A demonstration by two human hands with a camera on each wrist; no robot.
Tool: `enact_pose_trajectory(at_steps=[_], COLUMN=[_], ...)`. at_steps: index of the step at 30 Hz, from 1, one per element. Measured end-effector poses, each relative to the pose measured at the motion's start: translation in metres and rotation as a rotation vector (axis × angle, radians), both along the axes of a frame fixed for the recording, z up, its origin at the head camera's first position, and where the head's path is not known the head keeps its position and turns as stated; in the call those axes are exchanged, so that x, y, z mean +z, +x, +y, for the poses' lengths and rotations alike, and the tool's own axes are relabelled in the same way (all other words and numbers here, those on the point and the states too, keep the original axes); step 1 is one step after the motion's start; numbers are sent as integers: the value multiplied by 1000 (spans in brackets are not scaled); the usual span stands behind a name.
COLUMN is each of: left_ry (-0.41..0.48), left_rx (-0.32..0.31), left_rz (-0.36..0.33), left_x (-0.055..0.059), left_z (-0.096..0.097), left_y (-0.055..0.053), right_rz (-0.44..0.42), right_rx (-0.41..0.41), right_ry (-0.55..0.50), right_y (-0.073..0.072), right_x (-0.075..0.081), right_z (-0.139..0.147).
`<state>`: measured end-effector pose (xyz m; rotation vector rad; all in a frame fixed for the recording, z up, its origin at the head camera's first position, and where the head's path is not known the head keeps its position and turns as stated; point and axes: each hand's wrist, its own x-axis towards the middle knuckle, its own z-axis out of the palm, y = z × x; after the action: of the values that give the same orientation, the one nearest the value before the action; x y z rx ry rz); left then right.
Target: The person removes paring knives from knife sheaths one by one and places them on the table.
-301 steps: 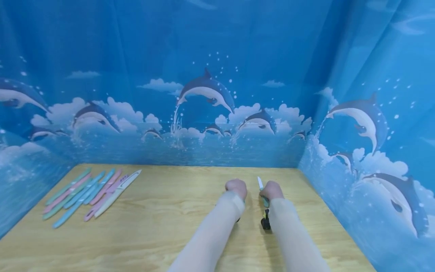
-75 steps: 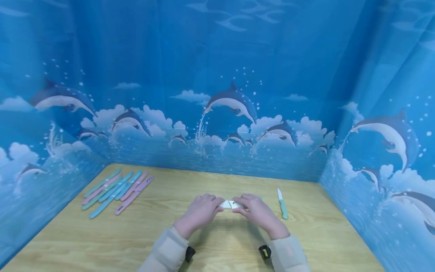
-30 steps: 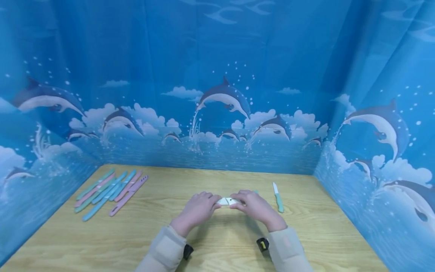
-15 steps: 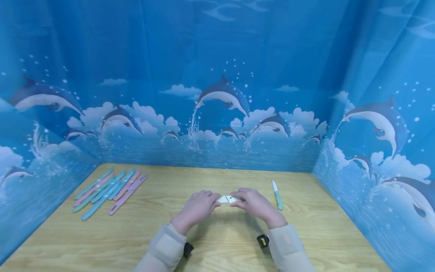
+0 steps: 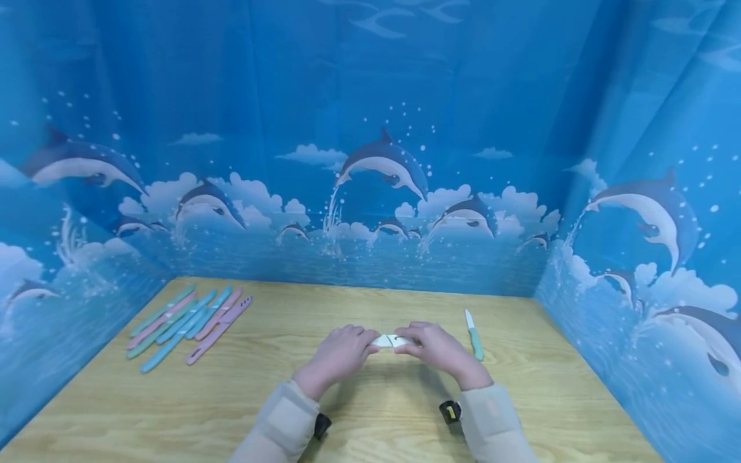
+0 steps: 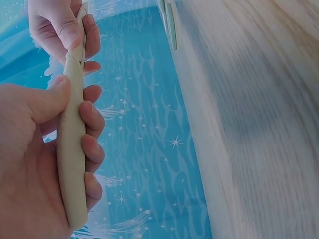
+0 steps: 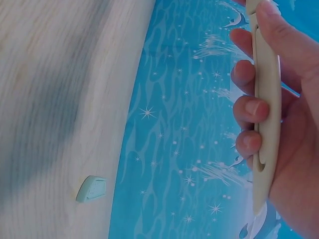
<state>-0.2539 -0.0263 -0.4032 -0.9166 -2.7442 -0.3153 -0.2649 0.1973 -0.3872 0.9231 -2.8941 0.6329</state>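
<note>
A cream-white sheathed knife (image 5: 383,341) is held level above the table, in both hands. My left hand (image 5: 338,357) grips the plain handle (image 6: 73,149), thumb along it and fingers curled round behind. My right hand (image 5: 437,350) grips the slotted sheath (image 7: 268,94), its fingers curled over the slot. Handle and sheath meet at a seam between the two thumbs; the blade is hidden. To the right of my right hand, a green-handled paring knife (image 5: 475,343) lies with its pale blade bare.
Several sheathed knives in green, pink and blue lie side by side at the left, with a pink slotted one (image 5: 220,331) nearest the middle. A small green piece (image 7: 92,189) lies on the wooden table (image 5: 220,411). Dolphin-print curtains (image 5: 324,161) enclose the back and sides.
Ten seconds ago my right hand was on the green paring knife and the cream knife lay at the left. Both hands now hold the cream knife, barely moving over the last second.
</note>
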Motion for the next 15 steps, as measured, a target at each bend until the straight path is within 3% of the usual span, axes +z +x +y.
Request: enact_pose_trajectory(at_steps=[15], left_ry=[-13], left_rx=[-15], left_rz=[0], left_x=[1], left_z=[0], left_y=[2], right_rz=[-20], right_rx=[-6], right_ry=[-11], right_y=[0], right_x=[-1], right_z=[0])
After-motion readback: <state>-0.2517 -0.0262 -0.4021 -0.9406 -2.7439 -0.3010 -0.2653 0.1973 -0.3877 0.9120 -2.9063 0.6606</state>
